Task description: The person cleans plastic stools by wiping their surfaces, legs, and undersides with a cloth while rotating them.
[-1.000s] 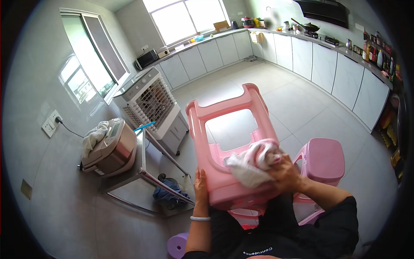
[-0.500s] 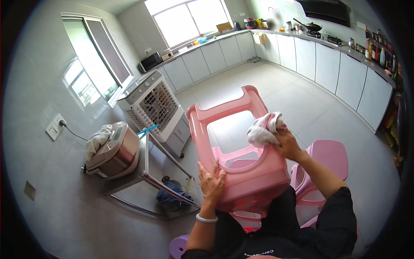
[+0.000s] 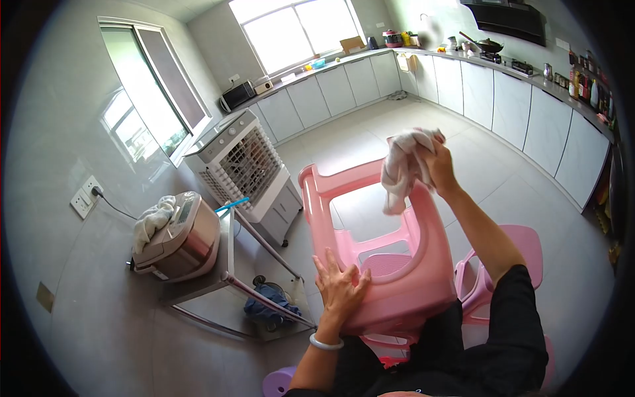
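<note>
A pink plastic chair (image 3: 403, 294) is tilted in front of my lap, its frame with a large opening facing up and away. On its near left side rests my left hand (image 3: 338, 291), fingers spread over the plastic, with a pale bracelet at the wrist. My right hand (image 3: 442, 165) grips a whitish cloth (image 3: 405, 169), which hangs down over the right leg of the chair frame. Through the opening a pink perforated surface (image 3: 387, 264) shows.
More pink chairs (image 3: 519, 248) stand at my right, and a purple stool (image 3: 279, 382) at lower left. Left of me, a metal rack (image 3: 228, 255) carries a rice cooker (image 3: 182, 241); an air cooler (image 3: 241, 165) stands beyond. Cabinets (image 3: 463, 86) line the far walls.
My right hand has lifted the cloth up and away from the chair's near right edge, and the cloth now hangs looser. My left hand's fingers have spread wider on the chair.
</note>
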Tool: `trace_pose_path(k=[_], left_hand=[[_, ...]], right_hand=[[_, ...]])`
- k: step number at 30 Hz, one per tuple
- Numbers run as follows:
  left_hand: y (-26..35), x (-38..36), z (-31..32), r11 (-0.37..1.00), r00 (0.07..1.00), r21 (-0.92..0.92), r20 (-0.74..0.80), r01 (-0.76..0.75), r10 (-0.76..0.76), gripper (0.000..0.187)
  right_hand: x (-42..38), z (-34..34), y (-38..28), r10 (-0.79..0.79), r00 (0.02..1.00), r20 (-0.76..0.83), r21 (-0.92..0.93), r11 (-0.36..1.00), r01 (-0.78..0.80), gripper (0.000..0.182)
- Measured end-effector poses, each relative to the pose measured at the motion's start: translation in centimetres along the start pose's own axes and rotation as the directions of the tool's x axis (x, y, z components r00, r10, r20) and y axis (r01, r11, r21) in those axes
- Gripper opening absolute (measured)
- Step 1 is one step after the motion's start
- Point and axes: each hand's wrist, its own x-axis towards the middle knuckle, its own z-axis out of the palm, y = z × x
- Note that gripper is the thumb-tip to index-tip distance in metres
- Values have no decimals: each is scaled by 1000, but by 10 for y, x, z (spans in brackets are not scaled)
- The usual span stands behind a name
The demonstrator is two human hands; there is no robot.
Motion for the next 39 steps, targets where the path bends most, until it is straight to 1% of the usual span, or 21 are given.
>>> trace_pose_path(k=[1, 2, 3, 4, 5, 6, 8, 11, 14, 16, 17, 20, 22, 23, 26, 27, 30, 31, 34, 35, 39], left_hand=[[0, 1, 0, 1000, 1000, -7, -1, -18, 18, 37], [-1, 2, 0, 999, 999, -12, 0, -35, 35, 37], [-1, 3, -1, 998, 999, -18, 0, -53, 53, 36], [1, 4, -2, 998, 998, -18, 2, -60, 60, 36], [4, 5, -5, 997, 998, -18, 6, -68, 68, 36], [5, 6, -5, 997, 997, -18, 10, -77, 77, 36], [1, 8, -2, 998, 998, -10, 6, -67, 67, 35], [3, 9, -2, 997, 997, 4, -11, -72, 72, 35], [5, 6, 1, 998, 998, -38, 0, -55, 55, 39], [5, 4, 2, 997, 999, -59, 3, -50, 51, 41], [4, 3, 2, 997, 999, -59, -2, -52, 52, 41], [9, 5, -1, 997, 999, -65, 4, -39, 40, 42], [13, 5, -2, 998, 999, -44, -2, -41, 41, 40], [12, 6, -2, 999, 999, -17, -14, -50, 50, 38], [7, 5, -2, 999, 999, -2, -28, -45, 45, 36], [4, 4, -2, 999, 999, -7, -29, -39, 39, 36], [1, 3, -1, 999, 998, 12, -44, -48, 49, 37], [1, 2, -1, 999, 998, 7, -43, -41, 41, 37], [1, 2, -3, 1000, 999, -2, -36, -31, 30, 36], [1, 2, -2, 999, 999, -1, -37, -34, 34, 36], [7, 3, -2, 999, 999, -3, -40, -33, 33, 35]], right_hand=[[11, 16, 7, -37, 998, 44, -118, 992, 42, 26], [17, 38, 10, -371, 914, 164, -341, 848, 405, 29], [23, 59, 10, -596, 675, 434, -504, 461, 731, 33], [19, 78, 30, -450, 708, 544, -616, 357, 702, 41], [15, 97, 50, -289, 715, 636, -684, 218, 696, 50], [15, 104, 82, -28, 703, 710, -682, 221, 697, 54], [1, 100, 91, -103, 563, 820, -556, 90, 826, 53], [7, 100, 80, 9, 612, 790, -612, -3, 790, 51], [23, 83, 74, 62, 748, 661, -746, 167, 645, 49], [40, 52, 83, 60, 799, 598, -786, -150, 599, 51], [47, 36, 69, 119, 836, 535, -842, -5, 540, 48], [69, -21, 106, -249, 819, 516, -842, 29, 539, 48], [80, -49, 124, -110, 946, 306, -909, 262, 325, 52], [83, -60, 128, -21, 979, 201, -912, 361, 195, 55], [64, -87, 134, 125, 992, -23, -925, 373, -68, 58], [53, -95, 138, 110, 993, -39, -887, 454, -86, 53], [21, -107, 124, -10, 983, 184, -883, 438, 170, 45], [6, -103, 106, -8, 979, 205, -848, 497, 182, 38], [-29, -94, 68, -66, 942, 329, -757, 578, 305, 36], [-36, -95, 72, -168, 913, 372, -733, 551, 400, 35], [-85, -56, 17, -52, 913, 404, -847, 355, 395, 39]])
